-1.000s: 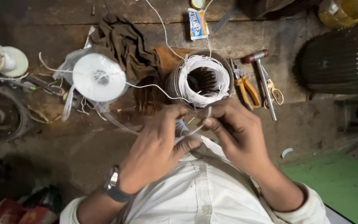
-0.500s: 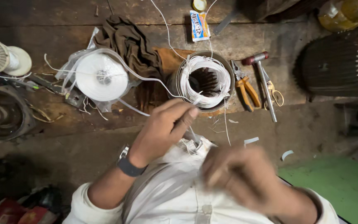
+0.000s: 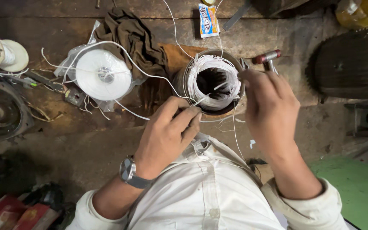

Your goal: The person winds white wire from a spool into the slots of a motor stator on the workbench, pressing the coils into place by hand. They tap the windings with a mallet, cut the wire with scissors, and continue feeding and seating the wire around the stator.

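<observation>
White shirt cloth (image 3: 201, 191) fills the nearest part of the view, with a grey-strapped wristwatch (image 3: 129, 171) on the left forearm. Just beyond it the left hand (image 3: 167, 132) has its fingers (image 3: 188, 114) pressed together on a thin white cord (image 3: 141, 73), pinching it close to the edge of the stator (a dark round motor body with a slotted bore). That pinch looks meant to keep the cord taut where it meets the winding. The right hand (image 3: 269, 106) is raised at the stator's far right rim, fingers drawn together as if nipping a strand there, though I cannot tell for sure what they hold, since the back of the hand hides the tips.

The stator (image 3: 211, 76) stands upright on the worn wooden table (image 3: 64, 140), directly in front of the person and between both hands, its top ringed with a white cord winding (image 3: 218, 64); standing it on end keeps that ring facing up and within reach. From the left hand the cord runs left in a loose arc to a white spool (image 3: 103, 74) lying in a clear plastic bag, near enough to feed freely.

Behind the spool lies a crumpled brown rag (image 3: 137, 38). A red-handled tool (image 3: 267, 56) pokes out beside the right hand. Farther off, a small printed packet (image 3: 208, 19) lies at the table's far edge, a second pale spool (image 3: 5, 55) sits at far left, and a large finned motor housing (image 3: 350, 68) at far right.
</observation>
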